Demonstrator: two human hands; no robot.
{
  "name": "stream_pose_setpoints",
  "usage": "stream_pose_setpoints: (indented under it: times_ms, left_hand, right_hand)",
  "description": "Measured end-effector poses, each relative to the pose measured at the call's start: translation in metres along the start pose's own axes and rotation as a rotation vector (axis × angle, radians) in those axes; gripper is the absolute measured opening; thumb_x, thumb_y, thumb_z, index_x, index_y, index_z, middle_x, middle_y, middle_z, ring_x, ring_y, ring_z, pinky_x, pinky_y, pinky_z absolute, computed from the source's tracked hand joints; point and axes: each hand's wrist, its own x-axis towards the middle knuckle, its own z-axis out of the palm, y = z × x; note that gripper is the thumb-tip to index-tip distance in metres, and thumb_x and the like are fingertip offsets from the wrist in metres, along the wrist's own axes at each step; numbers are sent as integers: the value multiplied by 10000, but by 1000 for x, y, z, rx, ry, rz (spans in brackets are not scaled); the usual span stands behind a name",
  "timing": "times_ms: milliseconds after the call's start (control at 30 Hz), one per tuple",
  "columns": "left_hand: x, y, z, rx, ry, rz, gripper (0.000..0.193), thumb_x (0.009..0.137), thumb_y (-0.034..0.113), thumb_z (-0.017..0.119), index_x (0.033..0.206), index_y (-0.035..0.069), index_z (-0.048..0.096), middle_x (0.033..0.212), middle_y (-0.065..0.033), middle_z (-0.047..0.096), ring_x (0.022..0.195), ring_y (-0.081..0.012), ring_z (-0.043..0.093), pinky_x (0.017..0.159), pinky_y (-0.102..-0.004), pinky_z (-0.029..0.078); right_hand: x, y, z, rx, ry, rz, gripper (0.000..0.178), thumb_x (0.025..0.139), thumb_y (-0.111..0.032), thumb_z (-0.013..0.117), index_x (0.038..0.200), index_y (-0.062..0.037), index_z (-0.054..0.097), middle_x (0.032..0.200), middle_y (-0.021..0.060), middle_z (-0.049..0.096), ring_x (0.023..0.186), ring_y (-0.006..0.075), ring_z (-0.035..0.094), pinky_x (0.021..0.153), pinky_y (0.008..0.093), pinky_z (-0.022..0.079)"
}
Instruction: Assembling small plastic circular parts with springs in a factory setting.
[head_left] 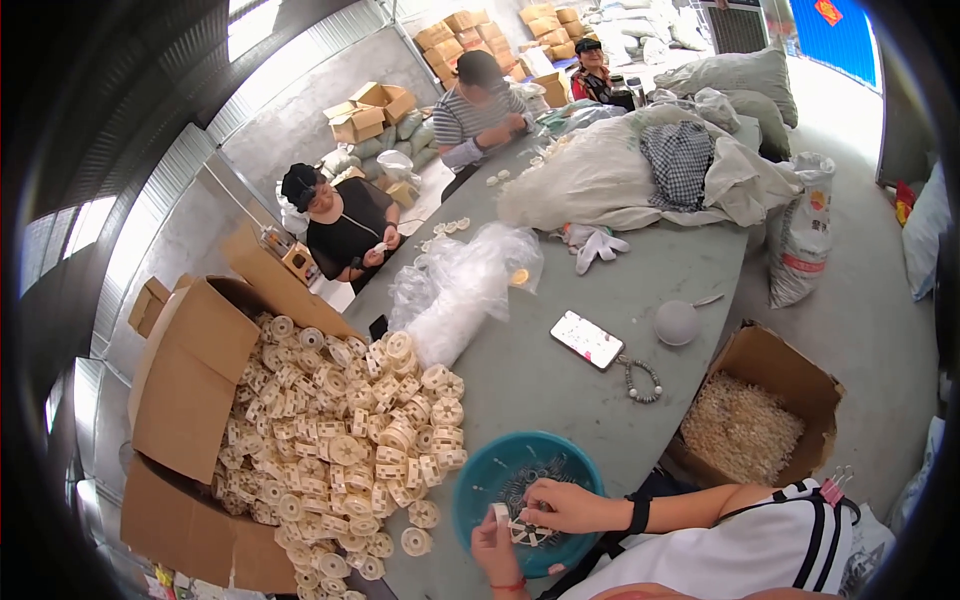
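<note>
Over the near edge of a teal bowl (470, 478), my left hand (494, 552), with a red band at the wrist, is closed on a cream plastic spool-like part. The part's spoked, wheel-like face (530, 533) shows beside the left fingers. My right hand (570, 507), wearing a black wristband, has its fingertips pinched together at that face. Whatever those fingertips hold is too small to make out. Inside the bowl lie many small grey metal pieces (545, 470).
A large heap of cream spool parts (340, 440) spills from a cardboard box (195, 380). On the table lie a lit phone (587, 340), a beaded loop (642, 382), clear plastic bags (460, 290) and gloves (597, 247). An open carton (765, 360) stands right. Several people sit beyond.
</note>
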Motion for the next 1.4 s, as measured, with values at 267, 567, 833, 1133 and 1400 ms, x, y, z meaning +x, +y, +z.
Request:
stream_pose_setpoints:
  times_ms: [267, 567, 833, 1133, 1400]
  left_hand:
    - [-28, 36, -48, 414, 90, -68, 179, 858, 228, 560, 859, 59, 500, 1050, -133, 594, 878, -252, 592, 731, -333, 476]
    - [-192, -3, -234, 259, -65, -493, 287, 897, 375, 480, 950, 99, 537, 802, -60, 574, 732, -176, 592, 598, -327, 497]
    - [-84, 80, -147, 519, 115, -329, 266, 940, 298, 470, 901, 46, 545, 801, -46, 606, 660, -108, 545, 585, -249, 437]
    - [75, -1, -159, 1473, 386, 132, 669, 706, 355, 711, 1222, 30, 438, 1234, -183, 479, 1108, -349, 471, 926, -418, 399]
    - [-2, 56, -78, -597, -5, -211, 373, 948, 255, 417, 1229, 9, 421, 1243, -130, 491, 1102, -253, 526, 908, -370, 469]
  right_hand:
    - [0, 24, -84, -109, 503, 108, 183, 830, -205, 609, 886, -31, 610, 789, 67, 604, 685, 150, 560, 588, 265, 449]
    - [-135, 96, -253, -1093, 451, 850, 278, 872, -276, 517, 907, -4, 562, 883, 203, 606, 820, 370, 576, 697, 409, 457]
    - [-58, 104, -208, -718, 829, 346, 285, 875, -211, 558, 1044, 17, 579, 983, 149, 635, 899, 244, 612, 792, 331, 465]
    - [22, -27, -57, -385, 270, -284, 158, 821, -64, 579, 971, -19, 595, 908, 120, 624, 852, 273, 604, 757, 329, 464]
    - [-2, -29, -44, -123, -66, -66, 204, 794, -56, 608, 994, -17, 599, 930, 125, 611, 879, 288, 590, 754, 347, 471]
